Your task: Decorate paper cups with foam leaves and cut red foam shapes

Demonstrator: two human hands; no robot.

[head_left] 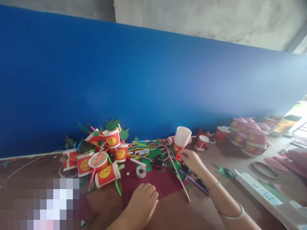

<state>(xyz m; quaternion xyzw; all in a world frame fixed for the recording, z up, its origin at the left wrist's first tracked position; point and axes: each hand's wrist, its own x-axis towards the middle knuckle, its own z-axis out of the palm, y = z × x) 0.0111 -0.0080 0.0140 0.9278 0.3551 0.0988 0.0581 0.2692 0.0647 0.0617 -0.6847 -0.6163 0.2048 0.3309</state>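
Observation:
My right hand [192, 160] reaches forward and pinches a small red piece [177, 157] between thumb and fingertips, just in front of a stack of red paper cups [181, 139] with a white inside. My left hand [142, 202] rests knuckles-up on a dark maroon sheet [155, 183] with its fingers curled under; nothing shows in it. A thin wooden stick [180, 179] lies slanted between the two hands. A white tape roll [141, 172] sits just beyond my left hand.
A heap of red cups with straws and green paper leaves [103, 156] lies at the left. Loose straws and black scissors [157, 163] are scattered mid-table. More cups with pink lids [249, 139] and a white power strip [262, 191] are at the right. A blue board [153, 80] stands behind.

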